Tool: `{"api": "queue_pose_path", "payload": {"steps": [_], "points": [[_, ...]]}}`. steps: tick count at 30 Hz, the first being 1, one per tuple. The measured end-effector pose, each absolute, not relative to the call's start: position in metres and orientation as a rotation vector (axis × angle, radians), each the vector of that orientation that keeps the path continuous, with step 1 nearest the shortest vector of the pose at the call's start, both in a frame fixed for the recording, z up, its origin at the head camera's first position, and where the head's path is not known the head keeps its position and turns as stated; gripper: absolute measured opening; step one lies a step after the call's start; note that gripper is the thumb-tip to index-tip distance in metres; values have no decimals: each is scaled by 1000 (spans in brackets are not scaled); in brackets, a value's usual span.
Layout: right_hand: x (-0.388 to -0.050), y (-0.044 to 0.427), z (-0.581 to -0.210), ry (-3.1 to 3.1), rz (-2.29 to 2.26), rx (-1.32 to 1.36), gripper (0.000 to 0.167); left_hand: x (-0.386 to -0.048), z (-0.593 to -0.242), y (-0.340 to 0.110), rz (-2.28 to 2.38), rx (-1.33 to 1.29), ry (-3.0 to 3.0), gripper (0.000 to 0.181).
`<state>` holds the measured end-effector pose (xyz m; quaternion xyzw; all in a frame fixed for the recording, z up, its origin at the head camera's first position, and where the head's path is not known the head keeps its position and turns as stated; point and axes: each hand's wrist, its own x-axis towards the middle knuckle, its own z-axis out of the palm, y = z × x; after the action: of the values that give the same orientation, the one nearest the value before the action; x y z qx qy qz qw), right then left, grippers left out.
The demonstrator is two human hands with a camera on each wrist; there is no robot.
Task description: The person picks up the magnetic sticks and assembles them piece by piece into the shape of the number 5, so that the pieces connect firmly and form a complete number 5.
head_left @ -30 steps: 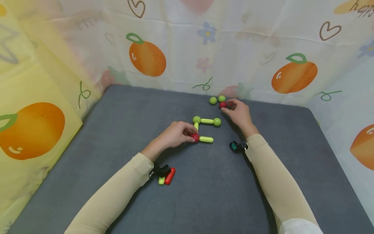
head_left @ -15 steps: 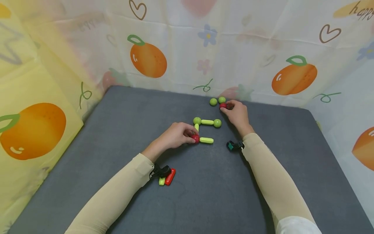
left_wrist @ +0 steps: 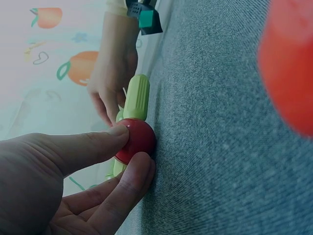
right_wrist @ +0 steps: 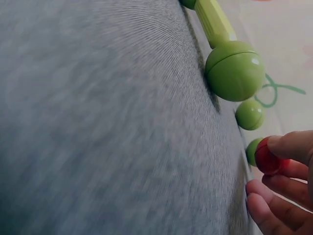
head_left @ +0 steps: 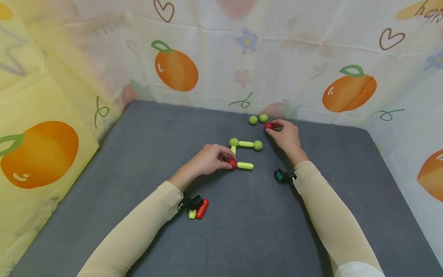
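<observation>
My left hand [head_left: 212,159] pinches a red ball [left_wrist: 137,141] between thumb and fingers. From that ball a light green rod [head_left: 245,166] points right, and another rod [head_left: 233,149] runs up to a green ball [head_left: 233,142]. A third rod [head_left: 246,144] links that one to a second green ball [head_left: 258,145]. Beyond them, my right hand [head_left: 287,137] pinches another red ball [right_wrist: 268,156] by its thumb and fingertips. Two loose green balls [head_left: 253,120] [head_left: 263,118] lie just left of this hand.
Near my left wrist, a red rod [head_left: 202,209] and a light green rod [head_left: 192,214] lie on the grey table [head_left: 242,231], partly under the wrist camera. A printed curtain [head_left: 283,50] hangs behind the table's far edge.
My right hand has shifted slightly right with its red ball, away from the two loose green balls. My left hand keeps its pinch on the joined red ball.
</observation>
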<state>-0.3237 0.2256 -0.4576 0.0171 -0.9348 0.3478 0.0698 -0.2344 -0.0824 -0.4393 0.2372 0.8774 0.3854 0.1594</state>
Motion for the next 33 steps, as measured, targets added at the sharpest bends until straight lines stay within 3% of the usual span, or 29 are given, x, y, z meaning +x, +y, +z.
{"api": "queue_pose_path", "payload": {"steps": [8, 33], "points": [[-308, 234, -454, -2830, 1066, 67, 45, -235, -438, -83, 1089, 675, 2511, 27], [-248, 244, -441, -2854, 1186, 229, 38, -237, -440, -82, 1085, 672, 2501, 26]]}}
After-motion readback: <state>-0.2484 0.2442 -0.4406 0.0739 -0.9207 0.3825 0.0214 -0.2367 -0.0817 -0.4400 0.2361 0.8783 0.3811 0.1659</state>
